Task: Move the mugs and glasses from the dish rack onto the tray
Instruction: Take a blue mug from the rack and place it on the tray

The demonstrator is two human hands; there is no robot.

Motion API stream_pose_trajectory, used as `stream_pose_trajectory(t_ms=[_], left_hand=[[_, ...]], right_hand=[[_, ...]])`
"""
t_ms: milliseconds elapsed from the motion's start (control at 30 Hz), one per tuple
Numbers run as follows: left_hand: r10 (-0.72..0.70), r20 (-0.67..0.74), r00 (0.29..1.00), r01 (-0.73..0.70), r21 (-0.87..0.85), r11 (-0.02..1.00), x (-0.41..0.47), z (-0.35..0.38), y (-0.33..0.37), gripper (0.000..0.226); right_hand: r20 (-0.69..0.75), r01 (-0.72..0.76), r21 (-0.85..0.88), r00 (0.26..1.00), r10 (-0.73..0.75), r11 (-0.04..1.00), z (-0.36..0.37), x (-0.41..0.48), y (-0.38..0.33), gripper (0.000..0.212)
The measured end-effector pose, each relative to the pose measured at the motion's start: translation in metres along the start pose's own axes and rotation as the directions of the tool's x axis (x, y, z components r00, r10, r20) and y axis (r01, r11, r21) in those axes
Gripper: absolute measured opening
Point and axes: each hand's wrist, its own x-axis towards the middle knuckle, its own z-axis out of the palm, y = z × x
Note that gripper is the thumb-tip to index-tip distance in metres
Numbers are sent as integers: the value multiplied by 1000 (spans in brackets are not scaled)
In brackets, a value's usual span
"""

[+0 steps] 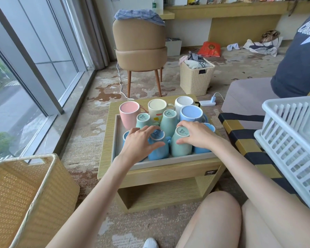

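Note:
A grey tray (168, 161) on a small wooden table holds several upside-down mugs. My left hand (141, 142) curls around a blue mug (158, 147) at the tray's front. My right hand (197, 134) grips the top of a pale green mug (181, 145) just right of it. Behind them stand a pink mug (129, 113), a cream mug (157, 109), a white mug (183, 103), a light blue mug (191, 113) and two more green mugs (168, 120). The white plastic dish rack (292, 140) sits at the right and shows no mugs in it.
A wicker basket (25, 199) stands at the near left. A tan chair (140, 47) and a laundry basket (195, 77) stand beyond the wooden table (161, 176). Another person in a dark shirt (301, 56) sits at the right. My knees (222, 221) are below.

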Motion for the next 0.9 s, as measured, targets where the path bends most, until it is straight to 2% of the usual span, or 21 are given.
stream_pose_trajectory(t_ms=[200, 300, 400, 467, 500, 567, 633, 767, 900], left_hand=[[8, 44, 999, -9, 23, 1000, 0, -1, 0, 59], [4, 29, 1000, -3, -30, 1000, 3, -5, -2, 51], [-26, -39, 999, 19, -164, 986, 10, -11, -8, 35], [-77, -80, 994, 58, -226, 972, 20, -14, -15, 25], [-108, -90, 990, 85, -234, 969, 26, -15, -19, 23], [-175, -63, 983, 158, -215, 964, 41, -17, -28, 27], [-245, 26, 969, 245, -188, 951, 56, -19, -34, 38], [-304, 157, 940, 322, -108, 941, 78, -16, -39, 57], [-292, 211, 933, 317, -94, 944, 87, -6, -40, 57]], right_hand=[[-47, -2, -76, 999, -2, 997, 2, -2, -2, 66], [-1, 2, -62, 1000, -2, 998, 2, -2, -1, 74], [4, 31, 107, 999, -32, 994, 1, 2, -3, 77], [-97, 69, 270, 994, -44, 960, -2, 9, -6, 62], [-158, 91, 281, 986, -48, 955, -4, 14, -8, 52], [-233, 98, 186, 971, -53, 978, -7, 27, -9, 39], [-248, 77, 68, 967, -58, 995, -11, 41, -10, 39], [-132, 54, -170, 988, -77, 984, -14, 65, -10, 57], [-69, 49, -251, 995, -68, 967, -10, 79, -10, 73]])
